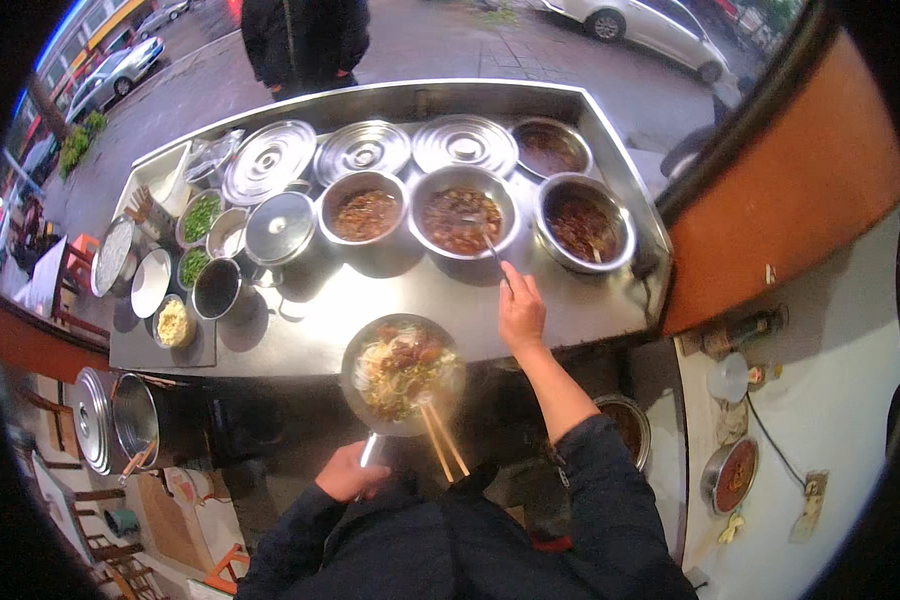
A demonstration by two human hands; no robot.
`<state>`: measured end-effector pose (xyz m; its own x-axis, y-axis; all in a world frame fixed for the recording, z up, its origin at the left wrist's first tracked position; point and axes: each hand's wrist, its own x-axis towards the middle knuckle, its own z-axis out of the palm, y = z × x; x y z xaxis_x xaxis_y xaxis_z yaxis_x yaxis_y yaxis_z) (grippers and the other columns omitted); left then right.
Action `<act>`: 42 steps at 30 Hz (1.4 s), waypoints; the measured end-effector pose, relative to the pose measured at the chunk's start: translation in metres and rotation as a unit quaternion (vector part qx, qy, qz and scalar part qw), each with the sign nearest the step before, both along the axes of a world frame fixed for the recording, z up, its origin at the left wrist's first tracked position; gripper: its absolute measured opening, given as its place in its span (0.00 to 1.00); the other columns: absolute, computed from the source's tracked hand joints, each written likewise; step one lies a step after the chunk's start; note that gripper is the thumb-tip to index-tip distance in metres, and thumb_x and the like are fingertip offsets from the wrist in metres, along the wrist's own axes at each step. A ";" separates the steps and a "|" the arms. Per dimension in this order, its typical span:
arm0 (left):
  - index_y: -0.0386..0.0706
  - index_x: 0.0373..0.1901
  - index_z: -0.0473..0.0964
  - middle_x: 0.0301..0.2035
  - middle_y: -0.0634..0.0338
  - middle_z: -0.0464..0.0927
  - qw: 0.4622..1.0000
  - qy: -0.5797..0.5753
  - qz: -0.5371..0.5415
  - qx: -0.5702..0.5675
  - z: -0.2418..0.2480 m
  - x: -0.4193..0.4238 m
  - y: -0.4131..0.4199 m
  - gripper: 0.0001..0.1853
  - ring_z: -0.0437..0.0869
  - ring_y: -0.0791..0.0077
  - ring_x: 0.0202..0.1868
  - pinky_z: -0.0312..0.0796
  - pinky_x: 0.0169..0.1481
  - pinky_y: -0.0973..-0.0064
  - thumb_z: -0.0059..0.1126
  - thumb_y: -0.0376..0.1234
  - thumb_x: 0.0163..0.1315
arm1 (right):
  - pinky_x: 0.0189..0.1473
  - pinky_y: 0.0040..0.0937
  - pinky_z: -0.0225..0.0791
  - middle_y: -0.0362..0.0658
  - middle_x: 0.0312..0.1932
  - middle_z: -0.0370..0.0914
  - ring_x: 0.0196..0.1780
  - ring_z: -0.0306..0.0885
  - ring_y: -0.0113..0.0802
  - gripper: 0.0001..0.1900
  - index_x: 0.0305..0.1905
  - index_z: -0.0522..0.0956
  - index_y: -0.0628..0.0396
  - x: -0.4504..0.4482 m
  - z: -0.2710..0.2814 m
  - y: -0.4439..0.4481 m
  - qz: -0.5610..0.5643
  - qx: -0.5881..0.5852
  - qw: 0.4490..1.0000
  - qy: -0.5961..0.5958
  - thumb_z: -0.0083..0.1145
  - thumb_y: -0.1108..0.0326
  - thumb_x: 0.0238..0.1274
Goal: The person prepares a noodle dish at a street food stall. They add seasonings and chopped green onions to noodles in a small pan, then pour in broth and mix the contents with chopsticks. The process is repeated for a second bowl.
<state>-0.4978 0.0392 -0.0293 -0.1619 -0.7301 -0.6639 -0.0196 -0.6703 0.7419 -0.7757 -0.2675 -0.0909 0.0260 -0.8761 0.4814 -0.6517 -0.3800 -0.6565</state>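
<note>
My left hand point(352, 472) is closed around the metal handle of a round pan point(350, 367), held at the counter's near edge. White noodles point(375, 375) with meat pieces and chopped greens lie in the pan, and a pair of wooden chopsticks point(444, 442) rests in it, pointing towards me. My right hand point(523, 307) grips the handle of a metal spoon or ladle point(493, 250). The tool's head dips into the brown stew with chunks in the middle steel pot point(516, 214). Similar pots stand either side, one point(401, 217) to the left and one point(628, 232) to the right.
Shiny lids point(364, 152) and another stew pot point(585, 150) line the steel counter's point(330, 330) back. At left are bowls of chopped greens point(201, 217), a white bowl point(151, 283), a dark-filled cup point(217, 289) and yellow paste point(172, 322). A person point(307, 45) stands beyond; an orange panel point(787, 195) borders the right.
</note>
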 end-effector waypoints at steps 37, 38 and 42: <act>0.38 0.39 0.75 0.24 0.61 0.78 0.840 0.049 0.540 -0.017 0.030 0.137 0.172 0.08 0.78 0.76 0.20 0.69 0.25 0.74 0.66 0.30 0.65 | 0.45 0.33 0.76 0.45 0.38 0.83 0.41 0.85 0.34 0.06 0.45 0.84 0.61 0.358 0.166 0.188 0.605 0.321 0.729 -0.006 0.69 0.72 0.68; 0.38 0.39 0.75 0.25 0.61 0.78 0.835 0.047 0.548 -0.016 0.029 0.139 0.180 0.08 0.78 0.76 0.20 0.69 0.25 0.74 0.66 0.30 0.65 | 0.45 0.34 0.77 0.46 0.38 0.83 0.41 0.85 0.36 0.07 0.45 0.84 0.60 0.370 0.165 0.194 0.624 0.312 0.717 -0.004 0.69 0.71 0.68; 0.38 0.39 0.75 0.25 0.61 0.79 0.824 0.050 0.563 -0.032 0.016 0.150 0.208 0.08 0.79 0.76 0.20 0.69 0.25 0.74 0.66 0.29 0.65 | 0.45 0.40 0.78 0.48 0.39 0.84 0.41 0.86 0.47 0.07 0.44 0.84 0.58 0.421 0.160 0.234 0.669 0.201 0.711 0.078 0.71 0.70 0.66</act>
